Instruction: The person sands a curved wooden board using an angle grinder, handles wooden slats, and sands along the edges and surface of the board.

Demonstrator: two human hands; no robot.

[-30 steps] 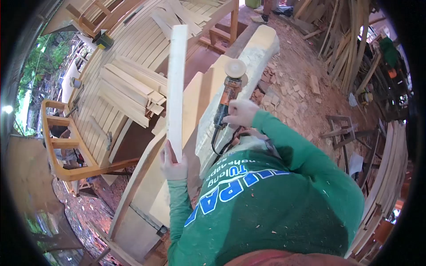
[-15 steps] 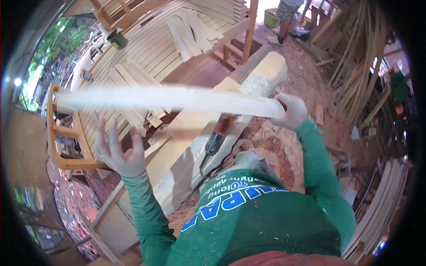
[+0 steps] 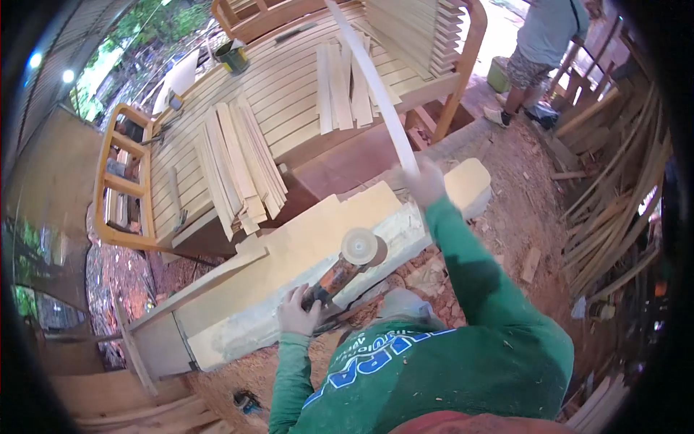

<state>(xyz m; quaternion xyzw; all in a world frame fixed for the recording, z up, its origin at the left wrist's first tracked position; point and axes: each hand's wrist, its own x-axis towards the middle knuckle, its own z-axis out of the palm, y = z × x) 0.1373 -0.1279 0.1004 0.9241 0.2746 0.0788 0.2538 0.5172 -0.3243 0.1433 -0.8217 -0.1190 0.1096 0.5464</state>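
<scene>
My left hand (image 3: 298, 311) is wrapped round the black rear body of an angle grinder (image 3: 338, 278). The grinder lies on the long pale work plank (image 3: 293, 249), its round disc (image 3: 359, 247) facing up. In my right hand (image 3: 425, 182) is one end of a long, thin wooden slat (image 3: 379, 90). That slat slants up and away from me, its far end over the slatted wooden bed frame (image 3: 282, 101). The fingers of my right hand are partly blurred.
Loose slats lie on the bed frame in two groups, a nearer stack (image 3: 235, 163) and a farther one (image 3: 340, 87). A small can (image 3: 233, 58) stands at its far edge. Another person (image 3: 538, 50) stands at the back right. Long wood strips (image 3: 622, 195) lean at the right.
My left hand has moved from open in the air down onto the grinder. The slat has swung from lying crosswise before me to pointing away, still in my right hand.
</scene>
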